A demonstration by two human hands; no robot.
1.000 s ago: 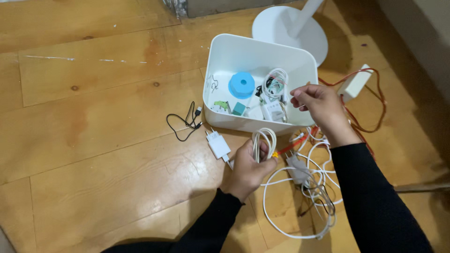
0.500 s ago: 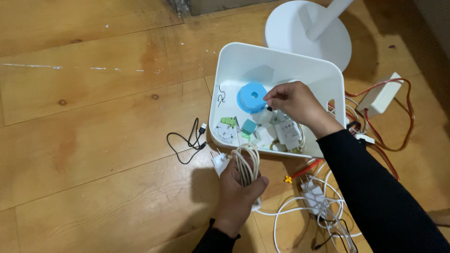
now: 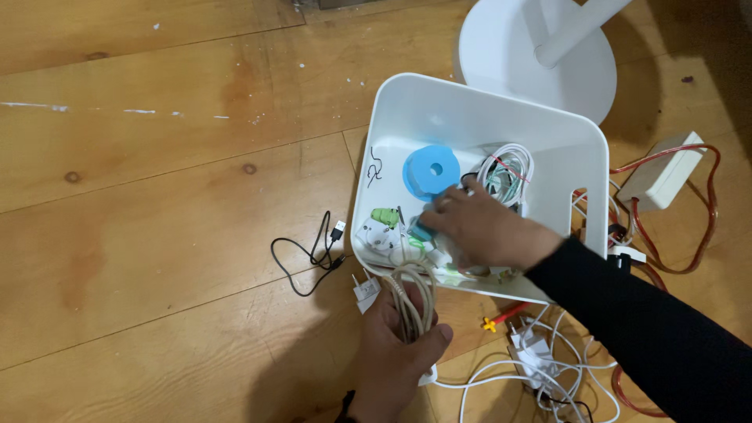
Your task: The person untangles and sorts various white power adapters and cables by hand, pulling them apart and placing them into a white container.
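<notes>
Head view: white bin on floor; right hand spread inside among chargers; left hand clamped on coiled cable just outside. Loops may slip, snagging the rim.

Bare floor lies open left of the white bin. To the right, tangled white cables, red wires and a lamp base crowd the way.

Coiled cable before bin, spool inside
</notes>
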